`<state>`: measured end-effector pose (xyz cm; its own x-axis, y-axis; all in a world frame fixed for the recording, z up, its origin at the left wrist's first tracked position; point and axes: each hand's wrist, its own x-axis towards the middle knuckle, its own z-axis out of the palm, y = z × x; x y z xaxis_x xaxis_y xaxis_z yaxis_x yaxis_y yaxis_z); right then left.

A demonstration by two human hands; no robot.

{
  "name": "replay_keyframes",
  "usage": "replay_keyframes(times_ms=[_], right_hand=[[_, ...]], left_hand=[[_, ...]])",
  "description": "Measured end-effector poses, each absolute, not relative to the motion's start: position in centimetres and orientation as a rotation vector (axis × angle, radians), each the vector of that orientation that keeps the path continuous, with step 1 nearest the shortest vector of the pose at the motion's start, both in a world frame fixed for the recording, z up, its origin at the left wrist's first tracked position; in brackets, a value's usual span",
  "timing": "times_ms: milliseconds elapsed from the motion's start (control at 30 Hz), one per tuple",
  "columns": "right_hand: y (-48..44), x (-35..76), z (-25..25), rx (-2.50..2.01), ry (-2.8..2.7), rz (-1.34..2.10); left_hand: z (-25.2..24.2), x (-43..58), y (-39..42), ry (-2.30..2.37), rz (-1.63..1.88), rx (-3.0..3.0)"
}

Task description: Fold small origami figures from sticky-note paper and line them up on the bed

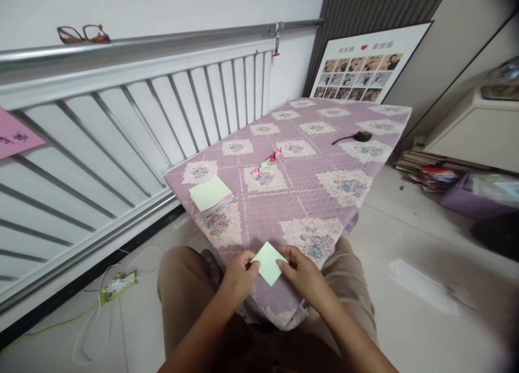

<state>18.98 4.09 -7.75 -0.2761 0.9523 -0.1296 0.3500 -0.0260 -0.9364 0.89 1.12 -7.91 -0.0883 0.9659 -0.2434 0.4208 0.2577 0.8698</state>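
A small light green paper square (269,265), turned like a diamond, is held over the near end of the cloth-covered table (267,211). My left hand (242,275) pinches its left corner between thumb and fingers. At the right corner, my right hand (299,269) grips it the same way. Further left on the cloth lies a stack of square paper (211,194), light green on top with pink and other sheets beneath. Several small folded paper pieces (265,164), pink, green and red, sit in a diagonal row beyond my hands.
A black object with a strap (363,136) lies at the table's far right. White radiator bars (162,108) run along the left, with glasses (84,34) on the pipe above. A power strip (119,287) with cables is on the floor, and a photo board (360,65) stands behind.
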Motion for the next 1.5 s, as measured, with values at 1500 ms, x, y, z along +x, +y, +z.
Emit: replay_keyframes(times_ms=[1500], right_hand=[[5.4,19.7,-11.3,-1.373,-2.182,0.217]], left_hand=[[-8.8,1.8,3.6,1.919,0.32,1.915]])
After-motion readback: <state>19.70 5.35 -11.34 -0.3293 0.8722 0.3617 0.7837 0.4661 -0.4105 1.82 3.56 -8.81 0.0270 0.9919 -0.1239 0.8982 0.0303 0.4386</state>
